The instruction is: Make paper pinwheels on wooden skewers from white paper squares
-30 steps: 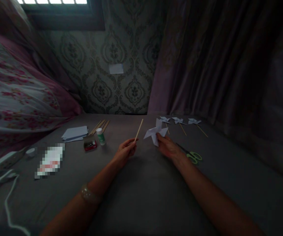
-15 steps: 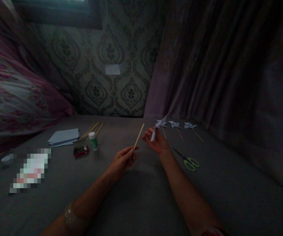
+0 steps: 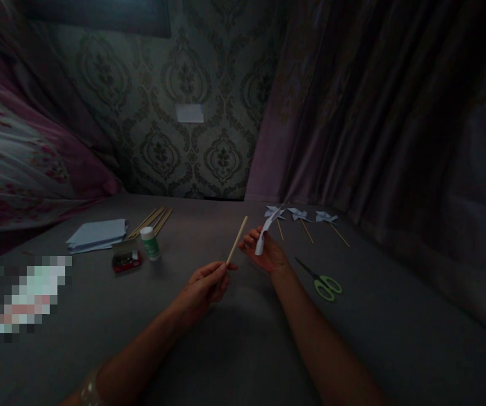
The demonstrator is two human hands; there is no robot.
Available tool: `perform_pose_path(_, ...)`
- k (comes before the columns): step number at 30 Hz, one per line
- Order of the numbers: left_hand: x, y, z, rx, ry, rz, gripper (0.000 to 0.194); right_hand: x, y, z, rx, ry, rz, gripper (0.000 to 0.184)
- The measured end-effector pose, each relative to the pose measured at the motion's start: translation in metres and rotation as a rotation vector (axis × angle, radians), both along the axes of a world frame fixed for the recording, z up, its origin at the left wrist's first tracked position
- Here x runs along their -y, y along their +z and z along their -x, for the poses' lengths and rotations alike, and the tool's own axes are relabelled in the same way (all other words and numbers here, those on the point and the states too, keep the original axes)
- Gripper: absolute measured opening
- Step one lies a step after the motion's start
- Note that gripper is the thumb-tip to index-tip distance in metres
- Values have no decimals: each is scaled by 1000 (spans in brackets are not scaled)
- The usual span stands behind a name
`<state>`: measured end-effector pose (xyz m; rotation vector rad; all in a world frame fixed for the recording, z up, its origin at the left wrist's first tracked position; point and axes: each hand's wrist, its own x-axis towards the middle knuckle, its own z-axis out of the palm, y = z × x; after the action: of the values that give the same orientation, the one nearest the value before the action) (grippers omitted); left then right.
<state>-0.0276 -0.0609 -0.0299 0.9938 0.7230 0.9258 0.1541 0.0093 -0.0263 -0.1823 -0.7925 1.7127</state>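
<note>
My left hand [image 3: 207,285] is closed around the lower end of a thin wooden stick [image 3: 237,239], which points up and tilts to the right. Close by on the right, my right hand [image 3: 266,251] grips a folded white paper pinwheel [image 3: 265,228], seen nearly edge-on, between thumb and fingers. The stick's tip and the paper are apart. Behind my right hand lie several finished-looking paper pinwheels on sticks, one of them the middle pinwheel [image 3: 299,214]. Green-handled scissors [image 3: 323,283] rest to the right of my right forearm.
On the left are a stack of white paper [image 3: 97,234], loose wooden sticks [image 3: 162,221], a white-capped green bottle [image 3: 150,243] and an open red box of small metal pieces [image 3: 127,261]. A blurred-out item [image 3: 29,299] lies nearer. Curtains [image 3: 353,113] hang at the right.
The paper pinwheel has turned more edge-on in my right hand. My left hand with the stick sits slightly lower. The camera view has shifted a little.
</note>
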Motion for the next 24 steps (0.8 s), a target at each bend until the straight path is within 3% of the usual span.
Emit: perform_pose_path(24,12,0,-6,-18,-114,-69,36,2,5,7,-52,5,-13,31)
